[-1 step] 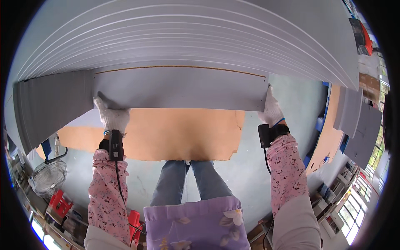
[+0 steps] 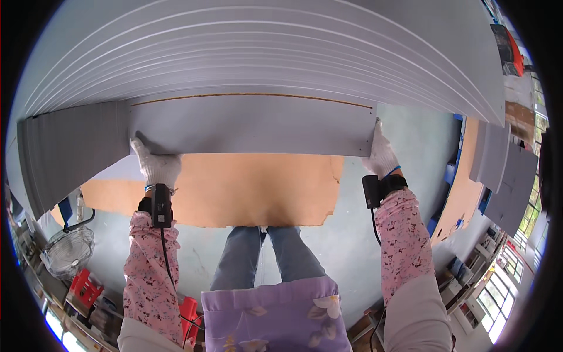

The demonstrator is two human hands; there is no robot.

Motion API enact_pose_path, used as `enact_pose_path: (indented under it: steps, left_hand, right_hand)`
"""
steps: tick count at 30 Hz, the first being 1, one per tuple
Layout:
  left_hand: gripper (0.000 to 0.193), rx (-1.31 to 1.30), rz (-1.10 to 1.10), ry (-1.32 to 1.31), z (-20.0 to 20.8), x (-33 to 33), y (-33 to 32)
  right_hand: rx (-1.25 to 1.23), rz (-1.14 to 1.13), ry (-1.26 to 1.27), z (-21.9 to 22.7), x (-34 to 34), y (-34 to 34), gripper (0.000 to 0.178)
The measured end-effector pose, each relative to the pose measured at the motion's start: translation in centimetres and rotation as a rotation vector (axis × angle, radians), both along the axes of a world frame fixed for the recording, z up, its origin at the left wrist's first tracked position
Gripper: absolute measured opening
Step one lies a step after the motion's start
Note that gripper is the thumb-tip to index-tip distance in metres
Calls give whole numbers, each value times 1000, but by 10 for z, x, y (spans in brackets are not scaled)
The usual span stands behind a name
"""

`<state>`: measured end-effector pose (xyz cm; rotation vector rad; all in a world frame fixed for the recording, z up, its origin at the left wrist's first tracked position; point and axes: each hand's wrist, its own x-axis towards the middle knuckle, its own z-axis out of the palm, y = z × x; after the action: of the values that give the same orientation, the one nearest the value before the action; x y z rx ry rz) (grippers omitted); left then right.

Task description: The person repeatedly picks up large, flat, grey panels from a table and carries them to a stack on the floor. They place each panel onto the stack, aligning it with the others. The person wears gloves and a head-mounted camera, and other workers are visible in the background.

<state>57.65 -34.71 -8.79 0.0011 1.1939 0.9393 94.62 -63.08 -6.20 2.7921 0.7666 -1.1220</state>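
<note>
A long grey board with a brown groove near its far edge and small dark holes at its right end lies across in front of me. My left hand, in a white knitted glove, grips its near edge at the left end, thumb on top and fingers hidden beneath. The gloved right hand holds the right end, its thumb along the end edge and its other fingers mostly out of sight. Against the board's left end stands a stack of grey panels. Beyond the board rises a large pile of grey panels.
Below the board a brown cardboard sheet lies on the pale floor. A fan and a red plastic stool stand at left. More grey panels are at right, near a red and black tool.
</note>
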Motion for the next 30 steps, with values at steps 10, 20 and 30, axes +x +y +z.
enact_pose_path:
  steps: [10,20,30]
  left_hand:
    - [71,-118,-149,-182,7,56,-54]
    - [80,-94,-364,5,15,125,-108]
    - [104,-63,-648,170,1,105,-98]
  right_hand:
    - [266,-35,85,-35,11,-36,64]
    - [497,-608,537,-103,5,-49,71]
    - [724,-541,637,-78,4,-42,52]
